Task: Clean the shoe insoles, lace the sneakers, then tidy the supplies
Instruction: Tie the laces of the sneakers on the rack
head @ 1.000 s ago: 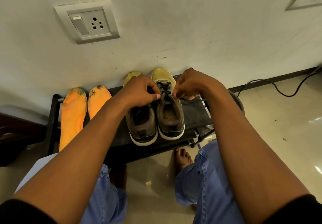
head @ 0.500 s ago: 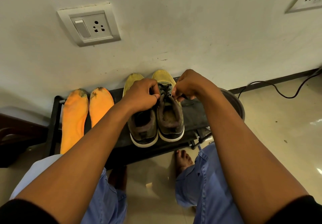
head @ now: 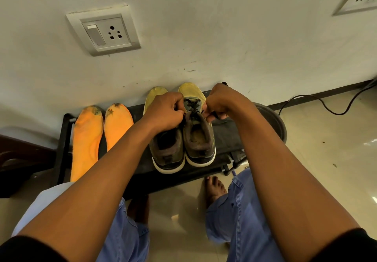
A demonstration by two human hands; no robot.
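Two yellow-toed sneakers stand side by side on a low black rack (head: 63, 145), toes to the wall. On the right sneaker (head: 199, 139) a black lace (head: 192, 105) crosses the upper eyelets. My left hand (head: 166, 111) pinches one lace end at the left side of its tongue. My right hand (head: 221, 102) pinches the other end at the right side. The left sneaker (head: 168, 151) is partly hidden under my left hand. Two orange insoles (head: 87, 139) with dirty toe ends lie at the rack's left.
A dark round basin (head: 275, 123) stands behind my right forearm on the floor. A black cable (head: 318, 102) runs along the floor at the right. The white wall with a switch socket (head: 104, 31) is just behind the rack. My knees and bare feet are below the rack.
Both hands have drawn closer together over the right sneaker's tongue, still pinching the lace ends. The view has tilted down slightly.
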